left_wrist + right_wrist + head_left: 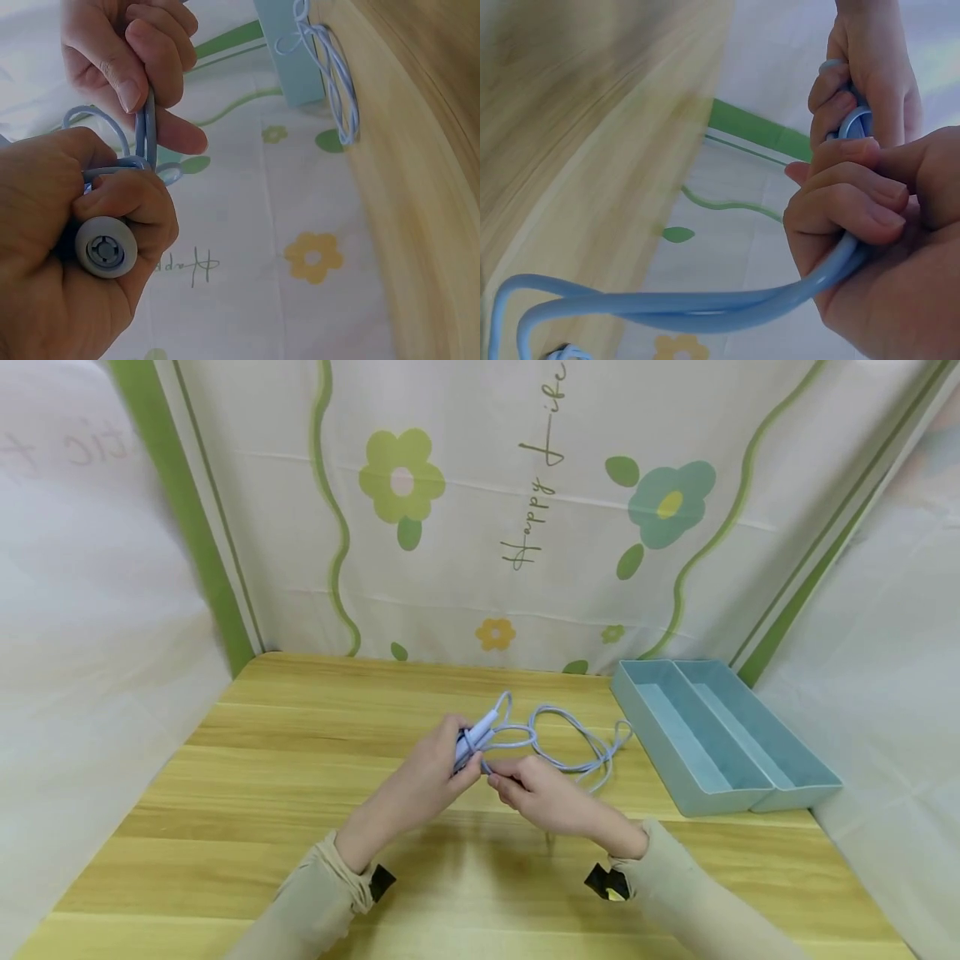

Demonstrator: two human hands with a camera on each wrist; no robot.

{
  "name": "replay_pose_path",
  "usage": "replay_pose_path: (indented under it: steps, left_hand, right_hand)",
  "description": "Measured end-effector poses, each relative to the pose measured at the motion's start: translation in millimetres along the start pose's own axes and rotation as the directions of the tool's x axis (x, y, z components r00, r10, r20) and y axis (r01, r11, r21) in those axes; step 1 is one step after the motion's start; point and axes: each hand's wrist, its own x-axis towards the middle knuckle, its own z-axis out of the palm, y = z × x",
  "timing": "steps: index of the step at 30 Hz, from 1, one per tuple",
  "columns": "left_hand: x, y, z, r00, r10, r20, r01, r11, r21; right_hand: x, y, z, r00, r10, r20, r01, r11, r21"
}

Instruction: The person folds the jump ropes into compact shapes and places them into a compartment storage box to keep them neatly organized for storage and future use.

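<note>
The left hand (423, 768) grips the blue handle (480, 728), apparently to steady it, while the right hand (543, 795), just beside, grips the doubled cord (825, 277), seemingly to keep the span between them taut, its loose remainder looping beyond them and two trays (731, 803) standing farther right.

Twelve o'clock now, and the back is filled by a white printed curtain (465, 585), crossed by wavy green lines (345, 539). A lime flower (402, 477) is shown at eleven, a teal flower (670, 504) at two, sideways "Happy" lettering (536, 510) set between. Nine and three are closed off by pale cloth sides (97, 602), a green band (180, 497) spotted at ten. Six is taken by a wood-grain tabletop (225, 793), softly lit.
</note>
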Motion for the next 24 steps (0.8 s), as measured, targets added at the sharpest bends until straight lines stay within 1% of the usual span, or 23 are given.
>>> replay_pose_path:
  steps: [7, 12, 14, 17, 20, 22, 24]
  left_hand:
    - [-1.3, 2.9, 0.7, 0.999, 0.023, 0.026, -0.025, 0.994, 0.105]
    - [-4.4, 5.3, 1.2, 0.998, 0.015, 0.056, -0.027, 0.977, 0.211]
    - [-6.2, 6.8, 1.4, 0.998, 0.009, 0.064, -0.025, 0.968, 0.250]
    - [-8.4, 9.5, 1.7, 0.998, 0.007, 0.069, -0.028, 0.951, 0.308]
    - [-10.0, 12.1, 1.8, 0.997, 0.017, 0.073, -0.043, 0.926, 0.374]
    - [-10.7, 13.6, 1.4, 0.996, 0.023, 0.080, -0.054, 0.911, 0.408]
    - [-11.1, 14.6, 0.7, 0.995, 0.027, 0.097, -0.067, 0.901, 0.429]
  right_hand:
    - [-1, -6, -1, 0.999, 0.020, -0.029, -0.020, 1.000, -0.018]
    - [0, -10, -1, 0.999, 0.041, -0.034, -0.042, 0.999, -0.035]
    - [1, -10, -1, 0.999, 0.041, -0.036, -0.043, 0.998, -0.042]
    - [2, -11, -1, 0.998, 0.033, -0.050, -0.037, 0.996, -0.081]
    - [5, -13, -2, 0.999, 0.017, -0.050, -0.024, 0.991, -0.129]
    - [6, -15, -5, 0.998, 0.030, -0.048, -0.037, 0.987, -0.156]
    - [7, -17, -7, 0.997, 0.063, -0.047, -0.070, 0.984, -0.164]
